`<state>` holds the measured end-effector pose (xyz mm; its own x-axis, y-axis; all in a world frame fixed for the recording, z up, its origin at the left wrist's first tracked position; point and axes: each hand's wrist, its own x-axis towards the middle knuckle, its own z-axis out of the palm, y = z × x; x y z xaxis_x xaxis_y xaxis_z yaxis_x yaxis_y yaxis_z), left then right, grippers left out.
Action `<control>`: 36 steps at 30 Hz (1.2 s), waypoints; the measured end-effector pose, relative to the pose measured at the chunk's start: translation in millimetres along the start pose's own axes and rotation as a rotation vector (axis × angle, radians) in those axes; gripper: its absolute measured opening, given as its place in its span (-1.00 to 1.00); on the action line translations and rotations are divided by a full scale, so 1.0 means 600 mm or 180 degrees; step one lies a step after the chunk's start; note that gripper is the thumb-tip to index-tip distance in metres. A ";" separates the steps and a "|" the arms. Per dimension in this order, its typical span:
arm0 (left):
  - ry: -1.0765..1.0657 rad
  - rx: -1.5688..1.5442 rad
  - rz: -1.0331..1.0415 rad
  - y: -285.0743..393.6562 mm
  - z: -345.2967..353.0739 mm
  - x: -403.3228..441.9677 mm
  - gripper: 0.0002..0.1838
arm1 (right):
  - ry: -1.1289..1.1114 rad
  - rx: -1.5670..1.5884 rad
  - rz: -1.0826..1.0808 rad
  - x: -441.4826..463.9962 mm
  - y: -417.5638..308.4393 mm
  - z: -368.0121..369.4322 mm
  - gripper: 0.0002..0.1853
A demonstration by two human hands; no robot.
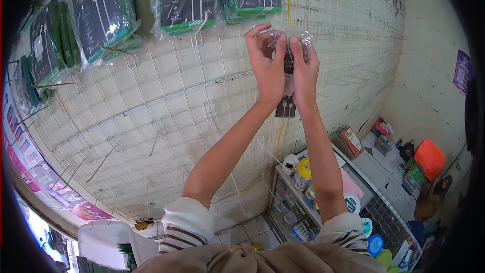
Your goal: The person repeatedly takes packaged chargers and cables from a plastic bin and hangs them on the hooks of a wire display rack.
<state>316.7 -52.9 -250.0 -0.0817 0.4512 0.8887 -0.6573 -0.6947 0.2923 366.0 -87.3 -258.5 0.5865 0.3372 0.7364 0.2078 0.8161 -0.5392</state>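
Note:
Raised before the wire grid wall, both my hands hold a narrow black cable package (286, 108) with white plugs pictured on it. My left hand (269, 68) grips its left side, thumb on the front and some fingers bent apart near the top. From the other side my right hand (305, 71) presses it, thumb close to the left thumb. Clear plastic wrap shows around the top, between the fingers. Larger plastic-wrapped cable boxes (187, 0) in black and green hang to the upper left, apart from my hands.
Metal hooks stick out from the wire grid (151, 106). Below right stands a glass display case (374, 197) with jars and lids on top. An orange plastic item (429, 157) lies on the tiled floor. A white bin (106, 242) is at lower left.

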 end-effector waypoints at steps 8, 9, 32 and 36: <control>0.0192 -0.0507 -0.0345 0.031 -0.010 -0.007 -0.48 | 0.0037 0.0352 -0.0010 -0.008 -0.007 -0.003 -0.81; 0.0247 -0.0358 -0.0453 0.034 -0.012 -0.006 -0.47 | 0.0085 0.0400 0.0061 -0.010 -0.009 -0.002 -0.81; -0.0077 -0.0015 -0.0277 0.060 -0.022 -0.021 -0.68 | -0.0818 -0.1604 -0.0597 -0.005 -0.082 -0.043 -0.80; -0.0089 -0.0066 -0.0094 0.048 -0.020 -0.015 -0.74 | -0.0973 -0.2378 -0.1070 0.006 -0.089 -0.048 -0.80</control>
<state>289.4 -70.5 -253.9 -0.0411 0.4554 0.8893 -0.6745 -0.6693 0.3116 379.3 -143.0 -239.1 0.1885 0.3325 0.9241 0.8536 0.4099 -0.3216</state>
